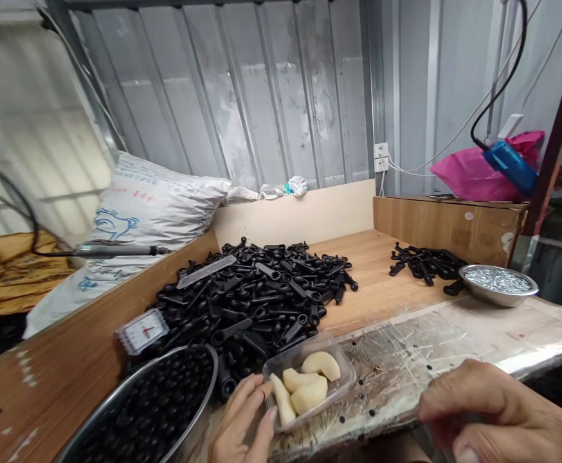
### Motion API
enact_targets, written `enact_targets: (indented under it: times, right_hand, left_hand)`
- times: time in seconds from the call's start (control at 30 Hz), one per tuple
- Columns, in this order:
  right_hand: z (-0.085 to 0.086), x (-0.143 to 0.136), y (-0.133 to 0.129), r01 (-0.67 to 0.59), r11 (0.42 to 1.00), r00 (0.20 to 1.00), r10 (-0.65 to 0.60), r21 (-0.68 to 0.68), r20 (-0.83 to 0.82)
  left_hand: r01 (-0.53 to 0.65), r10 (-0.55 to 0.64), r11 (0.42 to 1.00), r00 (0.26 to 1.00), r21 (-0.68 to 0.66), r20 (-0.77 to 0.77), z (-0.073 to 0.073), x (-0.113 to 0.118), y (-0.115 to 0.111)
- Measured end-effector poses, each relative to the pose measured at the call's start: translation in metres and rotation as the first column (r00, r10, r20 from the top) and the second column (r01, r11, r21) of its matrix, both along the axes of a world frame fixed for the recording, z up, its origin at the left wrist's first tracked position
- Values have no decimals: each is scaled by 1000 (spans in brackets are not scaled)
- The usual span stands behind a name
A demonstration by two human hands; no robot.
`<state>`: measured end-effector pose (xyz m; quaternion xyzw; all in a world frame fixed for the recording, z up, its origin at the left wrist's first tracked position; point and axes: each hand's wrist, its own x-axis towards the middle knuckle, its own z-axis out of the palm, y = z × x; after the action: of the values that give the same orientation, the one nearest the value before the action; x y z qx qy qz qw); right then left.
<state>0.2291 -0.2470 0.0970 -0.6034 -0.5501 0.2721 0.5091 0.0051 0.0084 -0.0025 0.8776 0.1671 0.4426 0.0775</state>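
Your 2 hands were bare: no gloves, no rings, no watch or band showed on either one. Your left hand (242,421), at the bottom edge of the view, showed slim fingers with short, plain, unpainted nails. Your right hand (498,415), in the bottom right corner, looked broader, with creased knuckles and 1 short, pale, unpainted nail showing on the thumb at the lower edge. No sleeve or cuff reached either hand; the wrists were cut off by the bottom of the frame, so you could not tell what you wore further up your arms.
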Motion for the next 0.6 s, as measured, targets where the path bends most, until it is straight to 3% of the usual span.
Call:
enact_targets:
  times: [0.1,0.2,0.3,0.4,0.5,0.6]
  right_hand:
    - [-15,21,23,22,996,997,-28,-92,-69]
    - [-36,40,46,168,980,980,-179,-110,-90]
    - [-56,55,65,309,945,948,-315,-105,-50]
    - [-69,65,79,384,917,919,-391,-105,-51]
    - [-76,69,87,410,902,901,-423,-137,-90]
    - [-81,72,92,409,899,897,-427,-156,-112]
  left_hand:
    - [25,-21,997,998,72,-51,3,20,17]
    - [137,-114,980,982,148,-150,18,47,25]
    - [237,-196,968,919,81,-342,34,78,26]
    - [241,-217,970,805,-30,-552,41,102,22]
    - [244,-219,968,721,-55,-658,33,116,25]
    - [299,-259,953,710,-52,-655,16,118,35]
